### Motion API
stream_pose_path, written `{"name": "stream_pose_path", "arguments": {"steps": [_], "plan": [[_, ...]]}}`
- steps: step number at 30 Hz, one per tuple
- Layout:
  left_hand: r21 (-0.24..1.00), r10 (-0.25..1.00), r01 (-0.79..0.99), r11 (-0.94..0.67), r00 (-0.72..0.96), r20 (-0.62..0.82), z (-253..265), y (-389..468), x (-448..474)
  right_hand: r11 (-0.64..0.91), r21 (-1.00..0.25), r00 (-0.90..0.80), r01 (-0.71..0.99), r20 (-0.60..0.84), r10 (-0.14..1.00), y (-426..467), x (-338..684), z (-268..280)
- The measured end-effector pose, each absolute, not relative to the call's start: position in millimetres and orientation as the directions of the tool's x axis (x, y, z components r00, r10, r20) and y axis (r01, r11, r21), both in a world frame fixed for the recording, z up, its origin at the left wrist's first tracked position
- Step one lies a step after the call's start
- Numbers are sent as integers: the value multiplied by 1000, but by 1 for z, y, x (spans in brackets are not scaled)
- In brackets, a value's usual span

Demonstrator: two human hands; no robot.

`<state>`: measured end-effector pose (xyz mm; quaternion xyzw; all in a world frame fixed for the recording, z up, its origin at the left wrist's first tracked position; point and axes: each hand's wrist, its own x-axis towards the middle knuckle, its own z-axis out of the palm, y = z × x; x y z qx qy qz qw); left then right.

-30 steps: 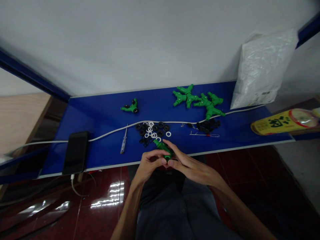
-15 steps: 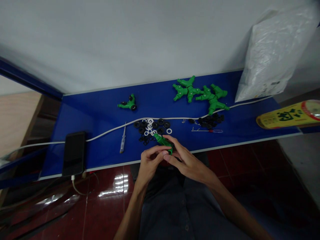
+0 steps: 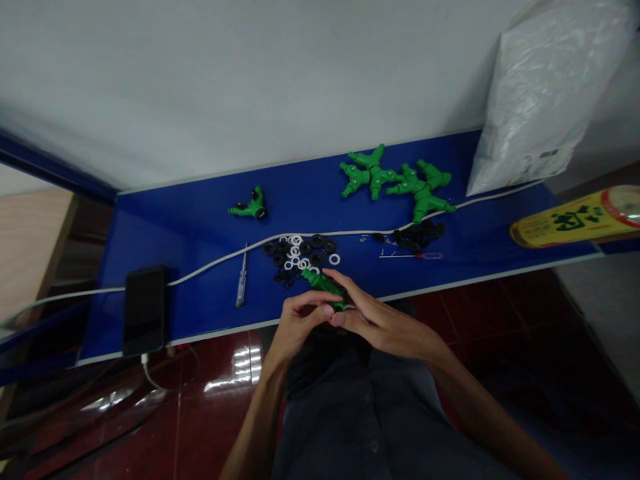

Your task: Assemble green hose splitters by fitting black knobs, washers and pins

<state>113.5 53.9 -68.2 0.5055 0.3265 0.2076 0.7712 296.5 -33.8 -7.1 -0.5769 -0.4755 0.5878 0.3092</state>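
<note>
Holding a green fitting [image 3: 321,283] over the front edge of the table [image 3: 190,217], we note our left hand [image 3: 299,325] pinching its near end between thumb and fingers. Our right hand [image 3: 381,322] grasps it from the other side, forefinger laid along it. Rings [image 3: 296,241], black and white, lie just beyond the fitting. Left of these we log a screwdriver [image 3: 241,290]; farther back, a green piece [image 3: 246,209].

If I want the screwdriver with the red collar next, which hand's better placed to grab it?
Probably your right hand: it's nearer the red-collared screwdriver, which lies toward the right on the blue tabletop. Your left hand sits farther away and could likely steady the green fitting both hold.
</note>
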Motion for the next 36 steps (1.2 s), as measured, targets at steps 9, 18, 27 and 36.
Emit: {"name": "stream_pose_path", "arguments": {"steps": [9,18,27,36], "plan": [[951,618,74,300,745,-253,-52,58,116,-308,-938,-163,159,-333,929,-40,302,-9],[989,623,39,141,773,-120,-43,54,117,-256,-949,-132,186,-282,950,-46,305,-12],[996,729,85,5,682,-62,-38,41,123,-279,-958,-37,67,-282,959,-47,296,-11],[994,808,61,95,578,-112,-47,28,136,-275,-961,33,16,-274,961,-49,289,-20]]}}
